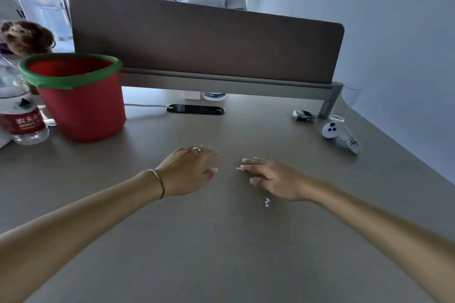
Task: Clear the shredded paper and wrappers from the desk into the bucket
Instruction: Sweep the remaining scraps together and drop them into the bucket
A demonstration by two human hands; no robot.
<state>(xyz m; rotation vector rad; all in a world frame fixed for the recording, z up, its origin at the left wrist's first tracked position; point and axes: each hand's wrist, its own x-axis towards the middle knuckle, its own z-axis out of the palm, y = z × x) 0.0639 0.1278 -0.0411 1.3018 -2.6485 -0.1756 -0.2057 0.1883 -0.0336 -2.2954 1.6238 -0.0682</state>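
Grey desk [246, 241] fills the view, and over its middle, well to the right of the red bucket [81, 103], the left hand [189, 172] and right hand [273, 179] lie with fingers straight, holding nothing. Nearest the right hand sits a tiny white paper scrap [267, 202], feather-light and flimsy, best pinched from above. Farther from the bucket lies a crumpled wrapper [304, 115], probably crinkly and slippery, so grasp its bunched middle.

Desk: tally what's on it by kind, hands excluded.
Bucket: 1
Water bottle: 1
Crumpled wrapper: 1
White paper scraps: 1 small cluster
White controller: 1
Clear glass: 1
Black cable cover: 1
Total: 7
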